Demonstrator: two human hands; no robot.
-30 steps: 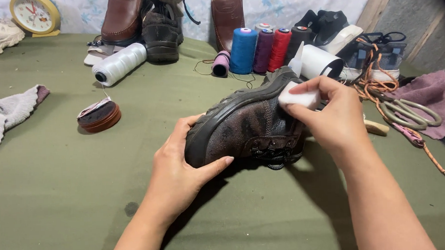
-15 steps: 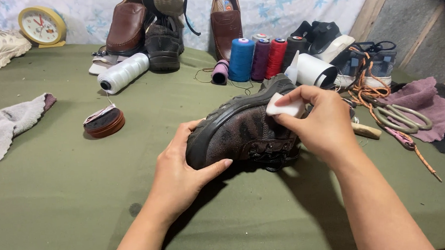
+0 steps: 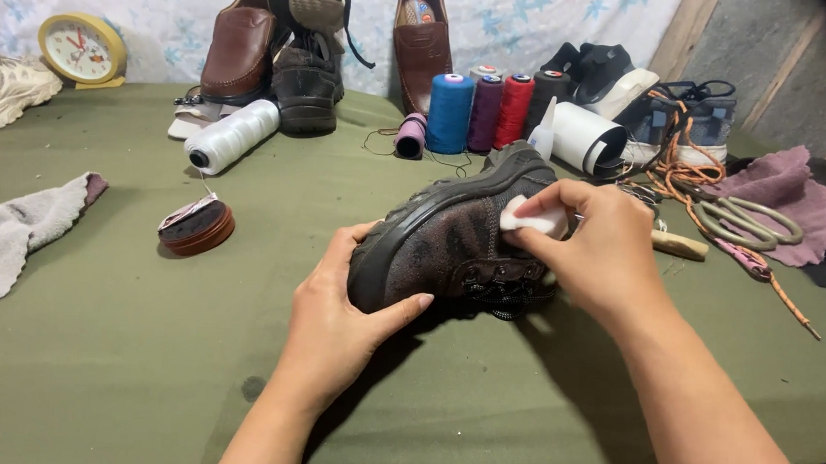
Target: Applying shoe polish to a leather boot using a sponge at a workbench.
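A dark brown shoe (image 3: 441,240) lies on its side on the green cloth-covered table (image 3: 116,380), sole edge up and laces toward me. My left hand (image 3: 342,308) grips its toe end, thumb across the upper. My right hand (image 3: 597,253) pinches a small white pad (image 3: 527,221) and presses it against the shoe's upper near the heel.
Thread spools (image 3: 482,111), a white thread cone (image 3: 231,136), a round tin (image 3: 196,228), a grey rag (image 3: 24,227), a yellow clock (image 3: 82,49), several shoes (image 3: 270,63) at the back, a white roll (image 3: 588,136), orange laces (image 3: 695,186) and a purple cloth (image 3: 787,191) surround the work area.
My right hand has slid the white pad down from the shoe's top edge onto its side. The view has tilted so everything sits lower in the frame.
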